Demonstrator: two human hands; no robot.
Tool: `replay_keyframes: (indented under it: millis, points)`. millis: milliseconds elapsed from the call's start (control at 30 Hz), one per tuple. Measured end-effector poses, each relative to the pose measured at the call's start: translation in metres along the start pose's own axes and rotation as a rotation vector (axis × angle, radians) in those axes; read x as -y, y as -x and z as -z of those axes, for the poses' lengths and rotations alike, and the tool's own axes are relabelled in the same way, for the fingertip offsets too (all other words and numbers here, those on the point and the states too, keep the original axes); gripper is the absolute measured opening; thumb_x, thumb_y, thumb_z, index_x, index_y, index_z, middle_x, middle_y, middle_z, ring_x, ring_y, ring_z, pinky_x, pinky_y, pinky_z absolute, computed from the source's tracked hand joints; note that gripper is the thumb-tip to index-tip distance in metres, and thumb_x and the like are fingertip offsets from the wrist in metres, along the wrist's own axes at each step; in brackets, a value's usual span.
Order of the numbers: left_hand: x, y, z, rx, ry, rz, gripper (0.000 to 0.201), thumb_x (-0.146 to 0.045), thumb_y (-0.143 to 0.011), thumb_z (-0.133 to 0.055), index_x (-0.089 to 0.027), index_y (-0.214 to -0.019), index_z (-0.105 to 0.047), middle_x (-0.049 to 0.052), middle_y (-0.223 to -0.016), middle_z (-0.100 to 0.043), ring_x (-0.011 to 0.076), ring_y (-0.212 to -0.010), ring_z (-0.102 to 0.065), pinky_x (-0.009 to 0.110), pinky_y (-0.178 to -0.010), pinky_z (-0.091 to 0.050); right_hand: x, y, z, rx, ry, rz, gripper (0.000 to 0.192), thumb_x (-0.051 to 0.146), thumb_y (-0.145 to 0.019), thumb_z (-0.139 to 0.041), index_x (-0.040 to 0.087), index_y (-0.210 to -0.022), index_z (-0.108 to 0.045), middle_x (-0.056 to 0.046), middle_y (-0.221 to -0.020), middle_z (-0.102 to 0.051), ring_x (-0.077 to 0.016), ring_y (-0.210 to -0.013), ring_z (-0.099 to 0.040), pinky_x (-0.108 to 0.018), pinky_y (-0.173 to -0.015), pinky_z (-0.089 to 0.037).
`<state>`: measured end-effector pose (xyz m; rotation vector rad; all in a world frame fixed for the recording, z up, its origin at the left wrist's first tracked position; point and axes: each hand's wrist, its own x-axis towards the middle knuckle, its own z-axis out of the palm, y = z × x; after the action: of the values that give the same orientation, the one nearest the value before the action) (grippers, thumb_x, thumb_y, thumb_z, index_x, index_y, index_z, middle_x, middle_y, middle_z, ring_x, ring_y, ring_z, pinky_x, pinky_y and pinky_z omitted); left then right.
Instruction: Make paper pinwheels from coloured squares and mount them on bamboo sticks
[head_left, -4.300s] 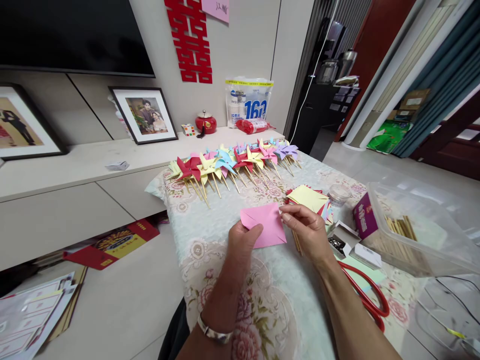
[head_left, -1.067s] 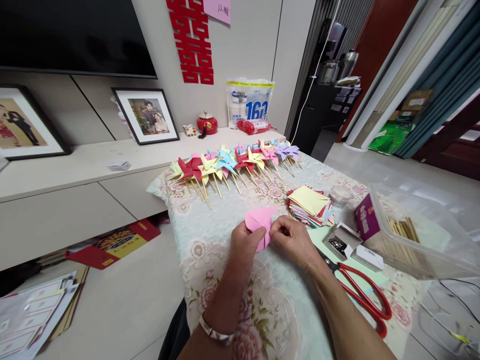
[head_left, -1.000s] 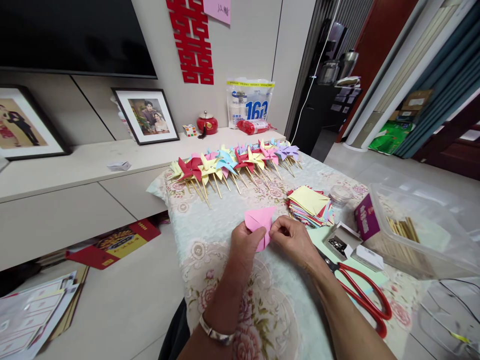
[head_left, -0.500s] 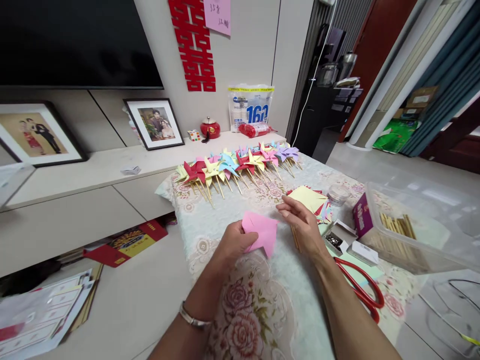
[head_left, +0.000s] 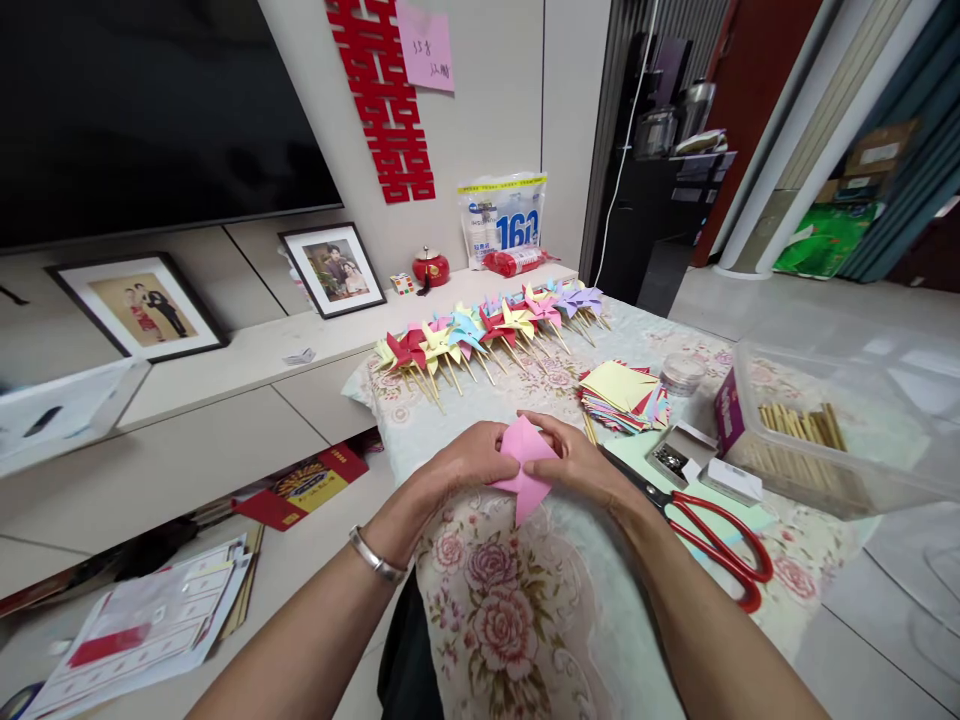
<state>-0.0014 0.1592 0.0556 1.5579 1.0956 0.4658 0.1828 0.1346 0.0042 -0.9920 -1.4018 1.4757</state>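
A pink paper square (head_left: 523,490), cut and partly folded, is held between both hands above the flowered tablecloth. My left hand (head_left: 476,455) grips its left side, thumb on the front near the middle. From the right, my right hand (head_left: 574,462) pinches the paper, its thumb pressed beside the centre and the other fingers behind. Just beyond my right hand lies a stack of coloured paper squares (head_left: 622,395), yellow on top. Scissors with red handles (head_left: 724,545) rest by my right forearm. An open small box of metal fasteners (head_left: 675,460) stands behind them.
A row of finished paper pinwheels (head_left: 480,335) on sticks lies along the table's far side. At the right, a clear plastic bin (head_left: 817,480) holds many short sticks. A round clear container (head_left: 682,372) sits behind the stack. Framed photos (head_left: 334,270) stand on the cabinet.
My right hand has come left from beside the paper stack and taken hold of the pink paper. The paper now has corners folded toward its middle. The camera view has shifted slightly.
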Motion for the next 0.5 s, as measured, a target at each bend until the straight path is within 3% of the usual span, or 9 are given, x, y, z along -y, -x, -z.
replay_keyframes:
  millis: [167,367,500]
  points:
    - [-0.006,-0.002,0.000,0.007,-0.037,0.009,0.020,-0.013,-0.051,-0.060,-0.016,-0.065,-0.074,-0.001,-0.054,-0.058,0.0124,-0.047,-0.043,0.023,-0.044,-0.023,-0.003,-0.002,0.002,0.007,-0.014,-0.017,0.085,0.016,-0.066,-0.068,0.015,-0.147,-0.043,-0.007,-0.103,-0.074,-0.0196,-0.079,-0.068,-0.026,-0.065,-0.049]
    - [-0.013,-0.004,-0.001,0.007,-0.126,-0.035,0.011,-0.013,-0.050,-0.062,-0.018,-0.058,-0.068,-0.001,-0.054,-0.058,0.0136,-0.048,-0.046,0.023,-0.043,-0.024,0.005,0.000,0.000,-0.015,0.124,0.065,0.078,0.014,-0.062,-0.066,0.016,-0.139,-0.055,-0.006,-0.112,-0.072,-0.0230,-0.094,-0.065,-0.031,-0.080,-0.050]
    - [-0.013,-0.007,-0.001,0.044,-0.199,-0.043,0.011,-0.014,-0.051,-0.060,-0.018,-0.058,-0.067,-0.002,-0.054,-0.057,0.0138,-0.047,-0.046,0.024,-0.044,-0.023,0.008,0.000,-0.002,-0.078,0.217,0.060,0.082,0.012,-0.060,-0.065,0.013,-0.141,-0.054,-0.009,-0.121,-0.068,-0.0253,-0.103,-0.063,-0.034,-0.089,-0.049]
